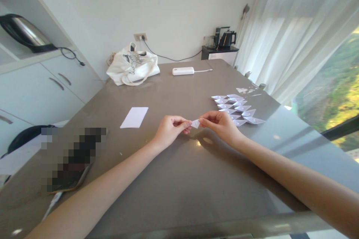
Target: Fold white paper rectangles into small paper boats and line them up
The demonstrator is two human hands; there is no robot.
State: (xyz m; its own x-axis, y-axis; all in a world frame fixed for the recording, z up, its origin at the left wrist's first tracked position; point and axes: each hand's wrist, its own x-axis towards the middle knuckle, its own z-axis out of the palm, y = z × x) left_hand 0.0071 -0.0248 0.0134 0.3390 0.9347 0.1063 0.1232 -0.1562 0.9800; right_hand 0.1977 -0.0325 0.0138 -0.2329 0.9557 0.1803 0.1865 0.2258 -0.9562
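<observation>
Between my two hands, just above the table, is a small folded piece of white paper (195, 124). My left hand (173, 129) pinches its left end between thumb and fingers. At its right end, the fingertips of my right hand (218, 123) are closed on the paper. Several folded white paper boats (235, 107) stand in rows just beyond and to the right of my right hand, which partly hides the nearest ones. Left of my left hand lies a stack of flat white paper (134, 117).
A blurred-out dark phone-like device (77, 164) with a white cable lies at the left. Farther back are a white bag (133, 65) and a white power strip-like block (183, 71). Paper scraps (246, 90) lie near the right edge. A kettle (227, 39) stands beyond the table (168, 194).
</observation>
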